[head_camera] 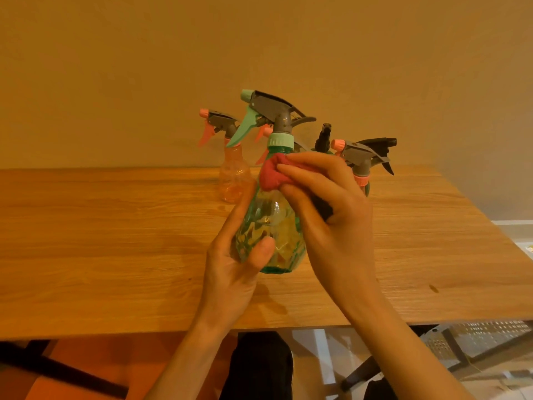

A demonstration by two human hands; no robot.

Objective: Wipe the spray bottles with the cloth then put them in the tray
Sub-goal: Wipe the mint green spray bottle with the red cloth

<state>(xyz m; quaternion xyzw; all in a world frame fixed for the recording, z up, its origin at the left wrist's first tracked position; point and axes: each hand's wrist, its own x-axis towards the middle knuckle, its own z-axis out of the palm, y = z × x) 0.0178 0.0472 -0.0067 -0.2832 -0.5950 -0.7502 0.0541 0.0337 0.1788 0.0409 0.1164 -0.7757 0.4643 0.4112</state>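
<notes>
The left hand (239, 255) grips the lower body of the green bottle (271, 226), thumb curled across its front, holding it upright above the tabletop (115, 241). The right hand (326, 203) pinches a red cloth (271, 174) against the bottle's shoulder, just below the green collar; its fingers curl round the cloth. The bottle's grey sprayer points left.

Behind the held bottle, near the tabletop's far edge, stands an orange bottle (232, 174), apart to the left. To the right, largely hidden by the right hand, stand at least two more bottles: one with a grey sprayer and orange nozzle (360, 154), and one with a black sprayer (380, 142). A further black spray head (324, 138) rises between them and the held bottle. How closely these bottles stand to each other cannot be told.

The tabletop is pale wood grain. Its left half and the near strip before the hands lie bare. The right edge runs diagonally toward the near right corner. The far edge meets a plain tan wall (115, 82). Below the near edge, dark frame legs (366, 368) and a perforated metal surface (484, 336) show at the right.
</notes>
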